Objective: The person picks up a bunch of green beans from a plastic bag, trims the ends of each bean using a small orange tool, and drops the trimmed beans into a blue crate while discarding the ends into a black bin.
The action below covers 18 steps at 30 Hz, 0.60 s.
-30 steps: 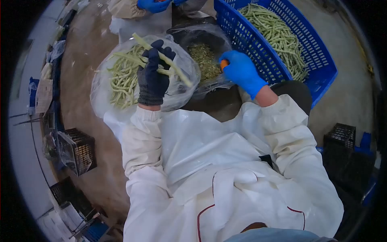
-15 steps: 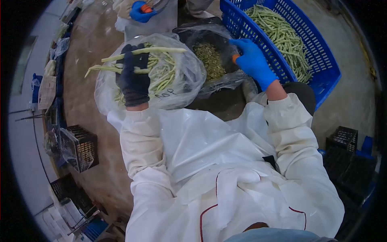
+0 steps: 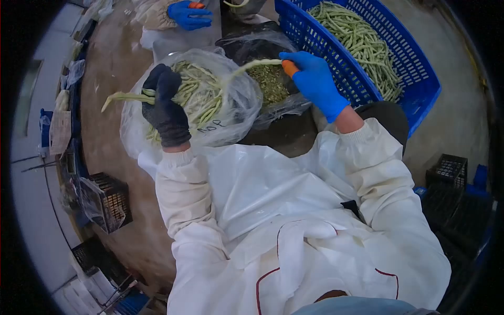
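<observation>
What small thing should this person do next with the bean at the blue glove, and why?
I'd probably nip off the end of the bean at the right hand: that end meets the orange handle held there, and green scraps lie just below in the picture. The left hand grips other beans.

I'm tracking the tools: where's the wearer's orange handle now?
In the head view, upper right of centre, the orange handle is in the right hand, between green scraps and the blue crate.

Orange tool (image 3: 289,68) partly hidden in right grip (image 3: 317,83); blue crate (image 3: 412,68), co-worker's sleeve (image 3: 153,14) cropped by top edge.
</observation>
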{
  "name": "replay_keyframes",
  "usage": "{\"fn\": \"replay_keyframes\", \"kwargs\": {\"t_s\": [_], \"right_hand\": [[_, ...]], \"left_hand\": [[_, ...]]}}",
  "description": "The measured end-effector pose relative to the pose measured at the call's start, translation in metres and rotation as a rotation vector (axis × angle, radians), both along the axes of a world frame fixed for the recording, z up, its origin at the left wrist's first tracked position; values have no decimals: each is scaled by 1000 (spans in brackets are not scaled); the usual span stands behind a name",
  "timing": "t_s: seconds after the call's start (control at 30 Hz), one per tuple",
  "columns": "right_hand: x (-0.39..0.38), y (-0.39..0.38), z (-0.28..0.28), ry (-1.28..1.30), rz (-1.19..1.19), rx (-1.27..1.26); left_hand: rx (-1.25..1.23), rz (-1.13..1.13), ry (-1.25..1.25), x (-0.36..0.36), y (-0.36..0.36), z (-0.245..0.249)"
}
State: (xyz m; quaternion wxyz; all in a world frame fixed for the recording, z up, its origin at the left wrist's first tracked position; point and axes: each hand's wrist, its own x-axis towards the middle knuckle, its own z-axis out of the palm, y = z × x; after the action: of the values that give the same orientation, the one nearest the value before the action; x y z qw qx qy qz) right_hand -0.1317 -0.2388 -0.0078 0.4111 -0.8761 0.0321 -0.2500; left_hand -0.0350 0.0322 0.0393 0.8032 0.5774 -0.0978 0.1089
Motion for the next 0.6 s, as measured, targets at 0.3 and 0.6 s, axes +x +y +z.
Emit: {"fn": "replay_keyframes", "kwargs": {"t_s": [0.3, 0.6], "right_hand": [[-18, 34, 23, -64, 291, 8], [-20, 21, 21, -50, 340, -347]], "left_hand": [[790, -403, -111, -55, -64, -24], [1015, -404, -113, -47, -55, -34]]}}
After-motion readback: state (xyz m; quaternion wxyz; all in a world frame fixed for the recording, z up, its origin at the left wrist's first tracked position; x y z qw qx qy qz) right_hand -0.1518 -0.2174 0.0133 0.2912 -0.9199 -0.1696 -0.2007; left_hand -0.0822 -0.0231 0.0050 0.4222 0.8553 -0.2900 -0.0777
